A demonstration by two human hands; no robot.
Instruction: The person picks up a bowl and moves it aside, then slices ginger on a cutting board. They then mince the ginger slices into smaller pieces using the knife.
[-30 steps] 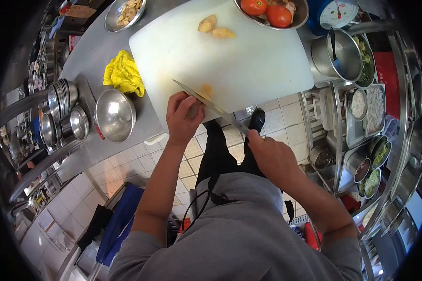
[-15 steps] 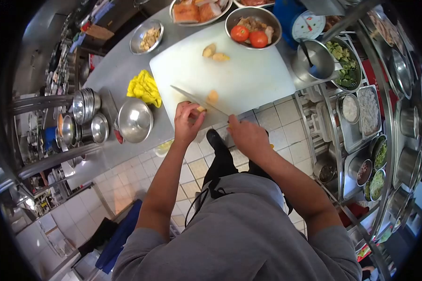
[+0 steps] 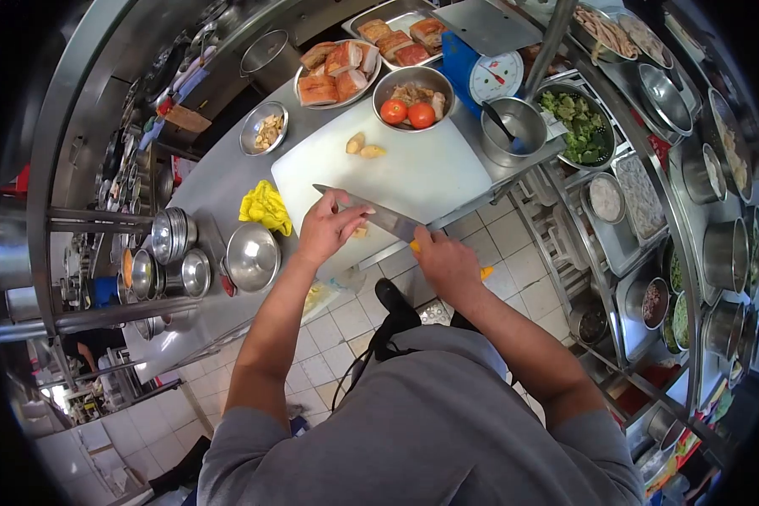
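My right hand [image 3: 449,263] is wrapped round the yellow handle of a kitchen knife [image 3: 390,221]. Its broad blade points left over the near edge of a white cutting board [image 3: 430,173]. At the flat of the blade, my left hand [image 3: 331,226] is closed in a pinch; I cannot tell what is between its fingertips. A small pale yellow piece [image 3: 360,231] shows just under the blade, beside the left fingers. Farther up the board lie two chunks of ginger [image 3: 356,142].
Behind the board stand a bowl with tomatoes [image 3: 421,115], a plate of meat blocks [image 3: 344,84] and a scale [image 3: 495,78]. To the left are a bowl of pale pieces [image 3: 266,129], a yellow cloth [image 3: 266,207] and a steel bowl [image 3: 253,257]. Food-filled racks [image 3: 620,253] flank the right side.
The view has shifted. The knife blade now lies flatter, showing its broad side, and my left fingers have come up to it. The cut piece beyond the blade is no longer visible.
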